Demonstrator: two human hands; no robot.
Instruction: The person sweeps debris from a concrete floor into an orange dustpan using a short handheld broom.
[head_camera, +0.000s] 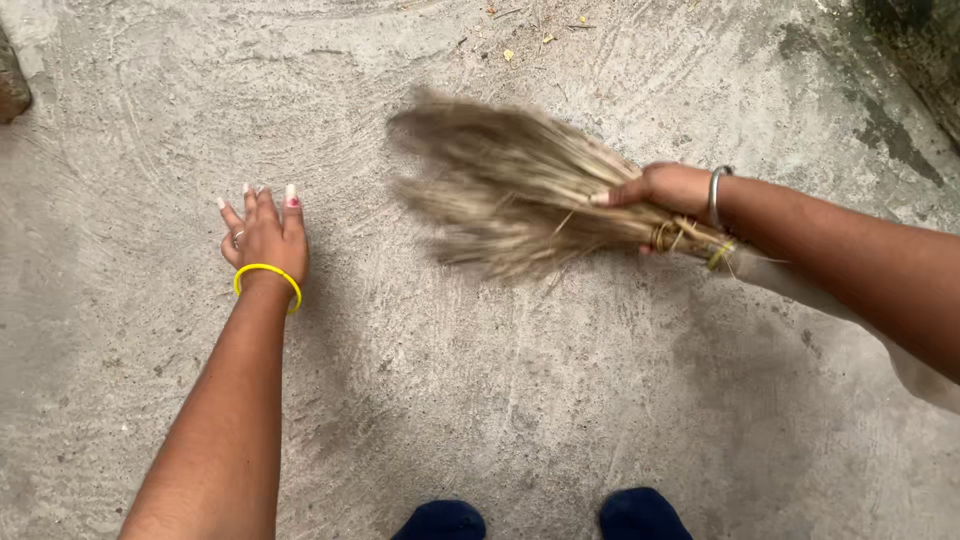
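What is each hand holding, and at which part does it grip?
The right hand grips a bundled dry-grass broom near its tied base. The left hand holds nothing, fingers spread over the grey concrete floor.

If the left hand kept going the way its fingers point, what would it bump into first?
Probably nothing: the left hand points up the bare concrete floor, and that way looks free. The grass broom lies off to the side.

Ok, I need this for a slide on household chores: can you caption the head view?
Right hand grips a blurred grass broom over a concrete floor, left hand spread open.
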